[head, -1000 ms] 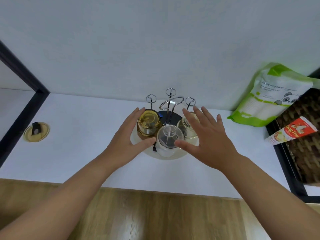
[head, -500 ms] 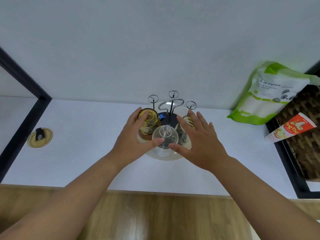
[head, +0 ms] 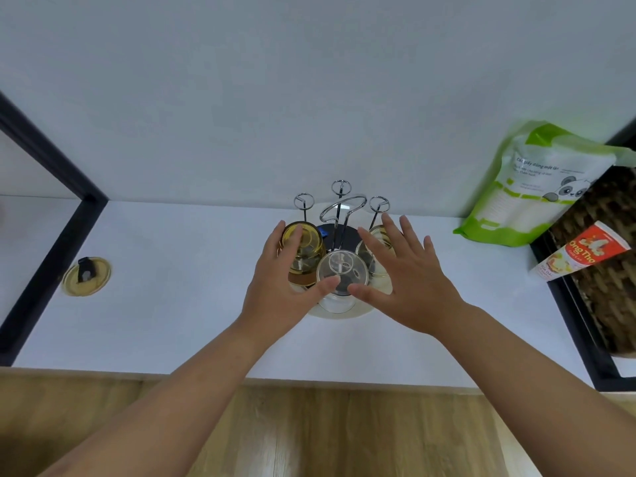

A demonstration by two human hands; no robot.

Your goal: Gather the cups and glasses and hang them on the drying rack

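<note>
A chrome drying rack (head: pixel 340 210) with ring-tipped prongs stands on a round base at the back of the white counter. Three glasses hang upside down on it: an amber glass (head: pixel 306 249) at the left, a clear glass (head: pixel 342 273) at the front and a pale glass (head: pixel 377 251) at the right. My left hand (head: pixel 282 284) lies with straight fingers against the amber glass, its thumb at the clear glass. My right hand (head: pixel 402 273) is spread flat over the pale glass, thumb beside the clear glass. Neither hand grips anything.
A green and white pouch (head: pixel 537 187) leans on the wall at the right, beside a woven basket (head: pixel 605 256) holding a red and white tube (head: pixel 581 256). A round brass cover (head: pixel 86 276) sits in the counter at the left, near a black frame (head: pixel 51 235). Wooden floor lies below.
Both hands have drawn slightly closer together around the front clear glass, their thumbs now almost meeting. The glasses and rack have not moved.
</note>
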